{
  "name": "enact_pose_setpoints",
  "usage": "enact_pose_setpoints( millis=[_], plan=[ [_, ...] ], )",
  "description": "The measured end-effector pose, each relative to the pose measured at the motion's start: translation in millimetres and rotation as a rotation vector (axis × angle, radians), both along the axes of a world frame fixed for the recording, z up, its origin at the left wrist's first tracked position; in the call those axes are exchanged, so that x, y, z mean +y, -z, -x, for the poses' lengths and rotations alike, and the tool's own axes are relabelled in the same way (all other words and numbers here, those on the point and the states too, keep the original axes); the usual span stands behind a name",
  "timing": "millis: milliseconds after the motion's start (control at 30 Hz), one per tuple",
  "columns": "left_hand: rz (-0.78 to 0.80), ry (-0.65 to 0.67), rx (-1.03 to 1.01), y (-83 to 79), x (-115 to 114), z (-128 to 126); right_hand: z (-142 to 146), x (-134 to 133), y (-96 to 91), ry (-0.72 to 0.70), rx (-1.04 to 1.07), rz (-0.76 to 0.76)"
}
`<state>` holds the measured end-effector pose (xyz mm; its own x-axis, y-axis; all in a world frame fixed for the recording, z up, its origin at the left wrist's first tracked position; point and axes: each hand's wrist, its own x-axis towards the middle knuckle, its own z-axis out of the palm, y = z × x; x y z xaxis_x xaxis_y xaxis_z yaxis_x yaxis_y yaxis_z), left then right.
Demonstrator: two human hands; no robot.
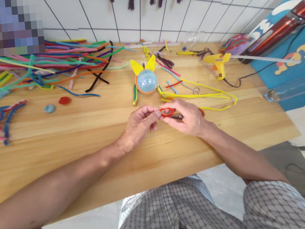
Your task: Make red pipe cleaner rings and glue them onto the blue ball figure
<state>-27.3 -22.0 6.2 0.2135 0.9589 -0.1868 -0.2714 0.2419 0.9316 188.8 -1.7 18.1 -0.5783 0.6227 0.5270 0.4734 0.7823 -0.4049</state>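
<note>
In front of me, my left hand [144, 122] pinches the left side of a small red ring [172, 114], which looks like a bent pipe cleaner. From the other side, my right hand [186, 117] grips the same ring between thumb and fingers. Under the right hand show the dark metal of scissors [179, 117] and a red handle; whether that hand also holds them I cannot tell. Just beyond stands a clear-blue dome [147, 80] with an orange rim and two yellow ears. A green-and-yellow strip [134, 94] lies beside it.
Many coloured pipe cleaners [69, 61] are heaped at the left. Yellow pipe cleaners [207, 94] lie to the right. A yellow glue gun [219, 65] with a cord, a red flask [276, 30] and a clear tube [292, 88] are farther right. A tiled wall [100, 18] closes the back.
</note>
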Motion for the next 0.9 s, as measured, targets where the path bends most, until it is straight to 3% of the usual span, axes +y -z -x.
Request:
enact_pose_setpoints(
  millis=[900],
  plan=[
    [0.011,0.067,-0.136,-2.6,0.8,3.2,-0.8,1.6,-4.9,0.0,0.051,0.013]
  ],
)
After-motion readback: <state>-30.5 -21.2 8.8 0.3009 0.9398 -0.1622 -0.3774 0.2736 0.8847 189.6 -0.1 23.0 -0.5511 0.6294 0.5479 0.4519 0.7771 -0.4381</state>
